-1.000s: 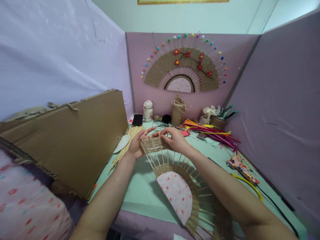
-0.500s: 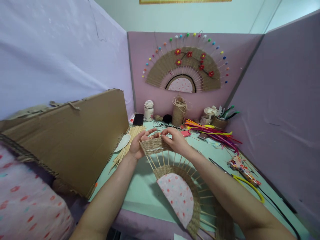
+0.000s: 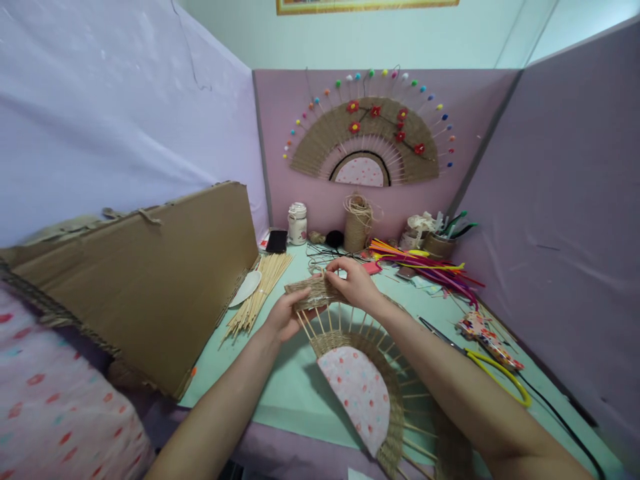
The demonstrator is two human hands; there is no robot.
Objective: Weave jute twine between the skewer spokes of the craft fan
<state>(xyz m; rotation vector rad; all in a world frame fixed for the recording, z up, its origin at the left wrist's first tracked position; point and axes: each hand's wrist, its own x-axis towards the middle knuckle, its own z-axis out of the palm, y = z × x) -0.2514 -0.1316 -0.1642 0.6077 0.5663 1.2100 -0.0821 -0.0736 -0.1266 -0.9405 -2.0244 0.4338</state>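
A half-round fan point(image 3: 356, 393) of thin wooden sticks woven with twine, with a pink dotted centre, is held tilted over the table. My left hand point(image 3: 286, 316) grips the left end of its outer woven band point(image 3: 313, 292), thumb on top and fingers beneath. At the band's upper edge, my right hand point(image 3: 350, 283) is closed, with thumb and forefinger pinched by a stick tip; any twine between them is too small to make out. My right forearm covers part of the fan's right side.
Bundled sticks point(image 3: 257, 293) and a white dish point(image 3: 246, 289) lie left, beside a cardboard sheet point(image 3: 200, 267). Yellow-handled scissors point(image 3: 493, 373) and a patterned glue gun point(image 3: 487, 337) lie right. Behind are a twine spool point(image 3: 357, 223), pipe cleaners point(image 3: 425, 263) and a finished fan point(image 3: 367, 133) on the partition.
My left hand has shifted down and rightward along the band, its thumb now lying over the front. My right hand stays pinched at the upper edge, nearly in place.
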